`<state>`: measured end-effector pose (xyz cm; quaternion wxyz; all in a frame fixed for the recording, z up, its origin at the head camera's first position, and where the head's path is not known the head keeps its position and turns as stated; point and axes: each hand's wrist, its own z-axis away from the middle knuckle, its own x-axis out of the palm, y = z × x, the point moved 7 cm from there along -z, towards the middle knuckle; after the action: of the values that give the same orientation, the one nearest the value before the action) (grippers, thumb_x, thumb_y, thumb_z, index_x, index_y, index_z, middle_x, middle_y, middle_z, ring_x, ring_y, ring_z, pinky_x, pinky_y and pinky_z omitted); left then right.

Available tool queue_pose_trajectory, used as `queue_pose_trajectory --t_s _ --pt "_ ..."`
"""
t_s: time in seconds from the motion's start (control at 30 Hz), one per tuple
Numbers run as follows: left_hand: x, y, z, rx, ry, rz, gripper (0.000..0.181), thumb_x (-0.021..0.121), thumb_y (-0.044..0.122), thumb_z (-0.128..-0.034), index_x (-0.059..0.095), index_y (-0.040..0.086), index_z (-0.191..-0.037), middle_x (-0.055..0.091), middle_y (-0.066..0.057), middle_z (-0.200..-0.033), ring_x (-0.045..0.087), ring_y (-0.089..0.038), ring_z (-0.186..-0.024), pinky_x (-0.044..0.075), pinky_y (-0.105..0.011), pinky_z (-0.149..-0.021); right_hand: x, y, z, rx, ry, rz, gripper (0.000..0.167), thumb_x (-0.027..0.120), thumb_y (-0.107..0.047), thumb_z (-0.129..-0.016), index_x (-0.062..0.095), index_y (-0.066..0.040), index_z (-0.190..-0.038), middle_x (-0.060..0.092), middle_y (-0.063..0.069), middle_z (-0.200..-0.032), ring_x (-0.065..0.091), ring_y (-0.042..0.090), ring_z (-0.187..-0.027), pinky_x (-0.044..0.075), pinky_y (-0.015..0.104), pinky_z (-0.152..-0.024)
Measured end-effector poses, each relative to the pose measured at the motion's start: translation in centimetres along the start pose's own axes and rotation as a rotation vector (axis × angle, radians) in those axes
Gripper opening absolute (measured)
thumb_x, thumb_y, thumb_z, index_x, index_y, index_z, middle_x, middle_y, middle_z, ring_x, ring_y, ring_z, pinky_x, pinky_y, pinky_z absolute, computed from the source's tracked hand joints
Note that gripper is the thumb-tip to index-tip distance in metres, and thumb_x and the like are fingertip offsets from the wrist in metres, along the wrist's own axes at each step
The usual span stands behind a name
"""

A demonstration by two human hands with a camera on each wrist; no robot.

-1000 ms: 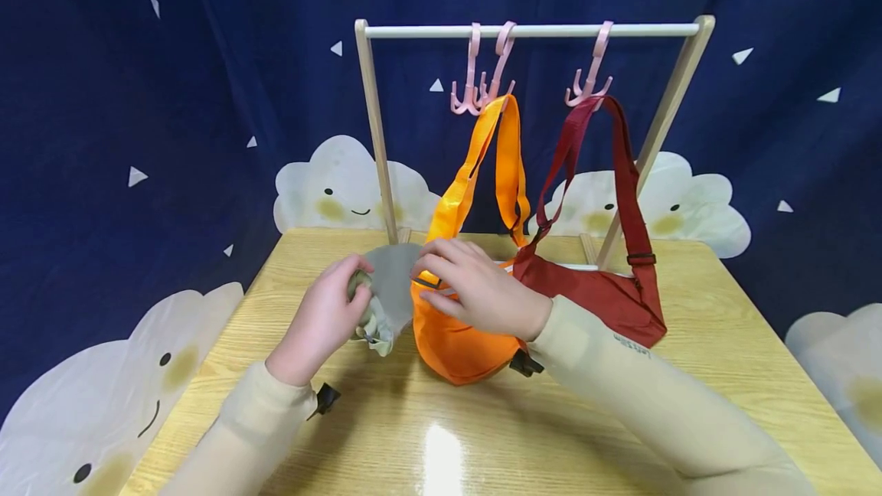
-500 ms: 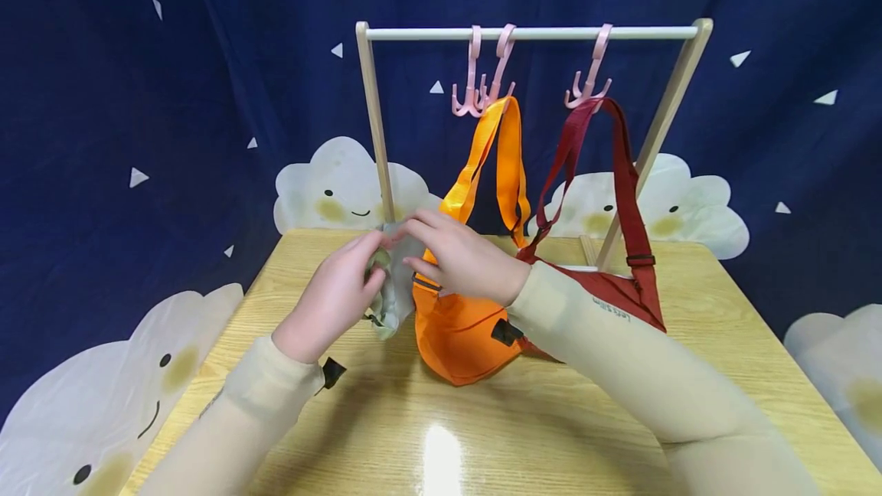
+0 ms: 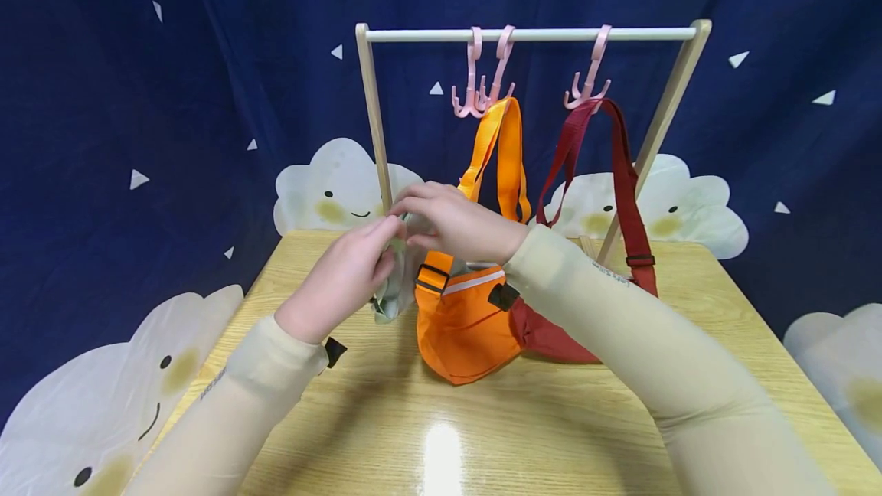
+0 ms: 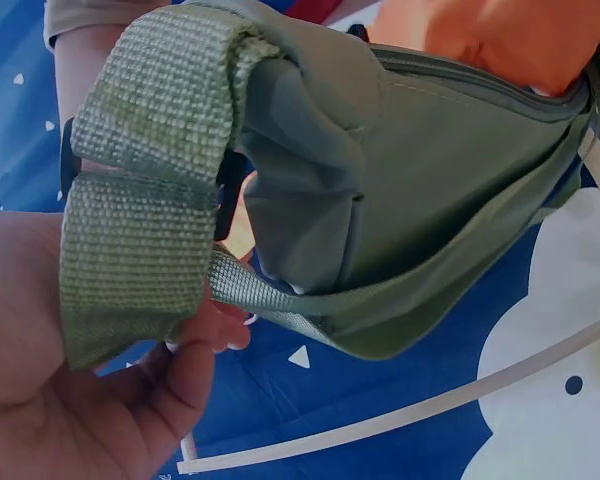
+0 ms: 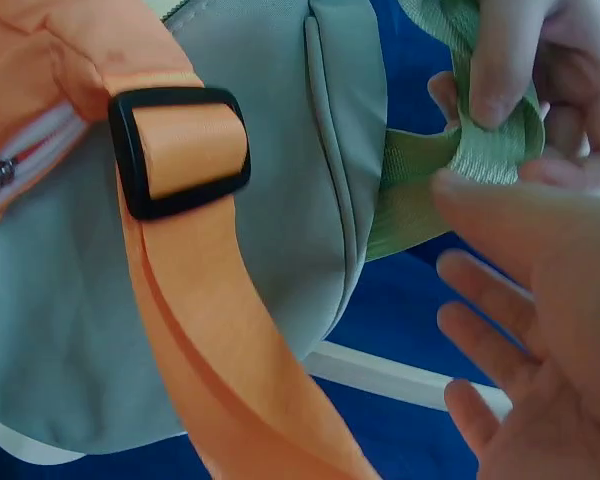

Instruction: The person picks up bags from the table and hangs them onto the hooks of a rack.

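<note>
My left hand (image 3: pixel 344 274) pinches the woven green strap (image 5: pixel 495 130) of a grey-green sling bag (image 4: pixel 450 180). In the left wrist view the strap lies in folds over the fingers, and the bag extends to the right with its zipper along the upper edge. My right hand (image 3: pixel 465 224) is close beside the left one, its fingers loosely bent near the strap. The right wrist view shows its fingers (image 5: pixel 485 335) apart, with nothing gripped; whether one fingertip touches the strap I cannot tell. An orange bag (image 3: pixel 462 335) with a black buckle (image 5: pixel 180 150) hangs just right of the green bag.
A rack with a white rail (image 3: pixel 544 35) stands at the table's back. Pink hooks (image 3: pixel 587 86) hang from it. One carries the orange strap (image 3: pixel 510 151), another a dark red bag (image 3: pixel 551 335), partly behind my right sleeve. The wooden table (image 3: pixel 386 435) extends towards me.
Both hands have risen and moved away from me, the left shifting slightly right with the green bag. My right hand has left the orange bag's front and come beside the left hand.
</note>
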<state>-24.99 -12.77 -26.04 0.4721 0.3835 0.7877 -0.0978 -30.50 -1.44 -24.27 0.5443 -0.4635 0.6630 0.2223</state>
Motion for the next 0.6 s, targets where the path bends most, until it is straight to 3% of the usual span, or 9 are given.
queue_pose_trajectory --t_s 0.23,0.4,0.6 --pt "-0.4 0.6 -0.6 0.073 0.016 -0.017 0.025 0.06 -0.011 -0.0915 0.058 0.006 -0.11 0.059 -0.003 -0.094 0.053 -0.02 -0.08 0.046 -0.031 -0.073 -0.1 0.3 -0.2 -0.031 -0.048 0.003 0.028 0.075 -0.022 -0.096 0.071 -0.014 -0.123 0.065 0.0 -0.126 0.058 0.018 -0.117 0.042 0.036 -0.105" --pt "-0.8 0.9 -0.9 0.107 0.025 -0.041 0.026 0.06 -0.011 -0.0917 0.06 0.005 -0.113 0.06 -0.003 -0.095 0.053 -0.021 -0.083 0.047 -0.033 -0.077 -0.5 0.6 -0.5 -0.055 -0.014 -0.007 0.014 0.071 -0.017 -0.098 0.073 -0.015 -0.112 0.066 -0.003 -0.111 0.057 0.018 -0.101 0.042 0.033 -0.097" --pt "-1.3 1.3 -1.1 0.141 0.043 -0.056 0.026 0.062 -0.009 -0.0923 0.061 0.004 -0.114 0.063 -0.005 -0.098 0.055 -0.023 -0.087 0.049 -0.033 -0.077 -1.1 0.7 -0.9 -0.084 0.028 0.014 0.012 0.072 -0.016 -0.098 0.075 -0.015 -0.109 0.066 -0.002 -0.1 0.054 0.017 -0.094 0.041 0.032 -0.087"
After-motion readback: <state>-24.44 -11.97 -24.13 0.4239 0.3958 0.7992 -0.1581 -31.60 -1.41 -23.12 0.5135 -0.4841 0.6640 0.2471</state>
